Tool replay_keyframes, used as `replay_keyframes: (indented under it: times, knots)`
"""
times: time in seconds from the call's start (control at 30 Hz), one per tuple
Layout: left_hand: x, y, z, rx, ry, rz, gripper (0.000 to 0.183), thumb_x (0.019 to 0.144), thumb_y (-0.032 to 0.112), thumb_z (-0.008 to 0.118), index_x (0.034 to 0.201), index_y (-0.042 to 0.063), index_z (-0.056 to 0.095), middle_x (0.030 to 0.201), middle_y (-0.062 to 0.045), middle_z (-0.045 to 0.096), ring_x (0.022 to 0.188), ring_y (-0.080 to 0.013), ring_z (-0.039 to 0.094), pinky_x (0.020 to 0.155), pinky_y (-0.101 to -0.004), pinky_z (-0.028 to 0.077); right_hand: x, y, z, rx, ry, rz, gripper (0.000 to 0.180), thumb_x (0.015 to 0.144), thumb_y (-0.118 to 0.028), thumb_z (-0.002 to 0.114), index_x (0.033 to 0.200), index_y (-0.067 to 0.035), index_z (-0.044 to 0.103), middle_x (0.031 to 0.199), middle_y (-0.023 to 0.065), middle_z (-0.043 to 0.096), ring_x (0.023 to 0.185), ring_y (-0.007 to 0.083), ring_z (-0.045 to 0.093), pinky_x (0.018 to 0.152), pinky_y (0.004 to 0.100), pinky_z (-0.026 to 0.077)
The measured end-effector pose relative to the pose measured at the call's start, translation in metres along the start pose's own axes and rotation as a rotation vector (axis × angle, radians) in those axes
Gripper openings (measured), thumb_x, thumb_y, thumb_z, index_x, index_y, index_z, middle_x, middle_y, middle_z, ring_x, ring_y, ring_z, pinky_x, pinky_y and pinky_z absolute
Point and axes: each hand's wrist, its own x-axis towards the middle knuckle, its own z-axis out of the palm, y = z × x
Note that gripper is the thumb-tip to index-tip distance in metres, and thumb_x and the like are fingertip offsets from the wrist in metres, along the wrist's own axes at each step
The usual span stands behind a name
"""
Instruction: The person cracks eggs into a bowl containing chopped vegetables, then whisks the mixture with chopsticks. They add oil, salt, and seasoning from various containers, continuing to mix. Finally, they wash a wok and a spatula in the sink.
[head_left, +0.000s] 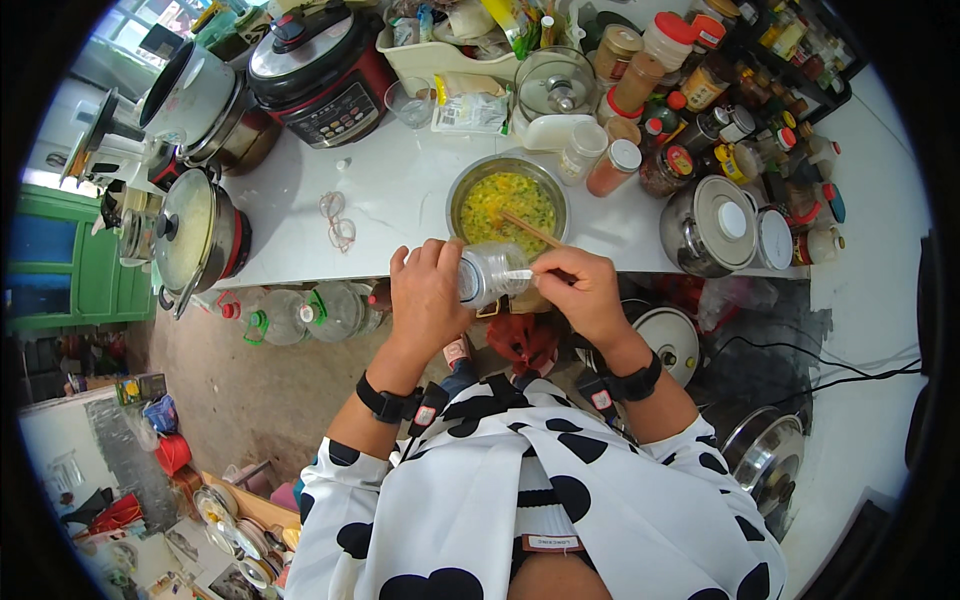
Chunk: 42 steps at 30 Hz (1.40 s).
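Note:
My left hand (429, 292) grips a clear plastic jar (501, 271), tipped on its side with its mouth towards the right. At that mouth, my right hand (579, 289) pinches a small white spoon (519, 274). Just beyond the jar, a steel bowl (454, 193) stands near the counter's front edge. It holds a yellow mixture with green bits (495, 196), which looks like beaten egg with chopped greens. Wooden chopsticks (531, 227) lean in the bowl, their near ends reaching towards my right hand. How much the jar contains is hard to see.
Eyeglasses (337, 221) lie on the white counter (397, 176). A lidded pan (187, 225) and a pressure cooker (322, 75) stand left. Seasoning jars (615, 166) and a lidded steel pot (709, 225) crowd the right. Large plastic bottles (277, 315) sit below the counter.

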Motion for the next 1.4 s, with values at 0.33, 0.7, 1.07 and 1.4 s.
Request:
replay_keyframes:
  times: [0.33,0.7,1.07,1.4]
  knots:
    - [0.001,-0.025,0.007,-0.121,0.018,-0.150,0.072,0.043,0.012,0.077,0.110,0.004,0.053,0.098,-0.013,0.059,0.093,-0.0328,0.057,0.085,-0.0409,0.040,-0.003,0.001,-0.035,0.131,0.147,0.138,0.006,0.079,0.002,0.063,0.084,0.001,0.065,0.070,-0.0021,0.058,0.062,0.0029,0.050,0.056,0.0182,0.040]
    - [-0.002,-0.033,0.010,-0.147,0.002,-0.211,0.069,0.042,0.012,0.076,0.107,0.003,0.055,0.095,-0.012,0.059,0.092,-0.0317,0.057,0.086,-0.0406,0.039,0.001,0.003,-0.043,0.239,0.231,0.160,0.004,0.080,0.001,0.062,0.083,0.001,0.065,0.067,0.0003,0.058,0.059,0.0041,0.052,0.054,0.0179,0.040]
    - [-0.006,-0.040,0.009,-0.136,0.001,-0.246,0.070,0.043,0.013,0.077,0.108,0.003,0.054,0.096,-0.013,0.059,0.092,-0.0327,0.057,0.087,-0.0407,0.039,0.006,0.017,-0.049,0.055,0.373,0.097,0.005,0.079,0.003,0.060,0.084,0.002,0.063,0.069,-0.0014,0.057,0.062,0.0037,0.052,0.056,0.0184,0.042]
    - [0.006,-0.006,0.015,-0.558,-0.025,-0.219,0.066,0.050,0.010,0.079,0.110,0.002,0.051,0.099,-0.017,0.059,0.092,-0.0332,0.060,0.080,-0.0370,0.048,0.003,-0.015,-0.027,0.161,-0.070,0.035,0.022,0.083,-0.006,0.065,0.102,0.003,0.061,0.078,0.0047,0.063,0.071,0.0096,0.059,0.066,0.0242,0.048]
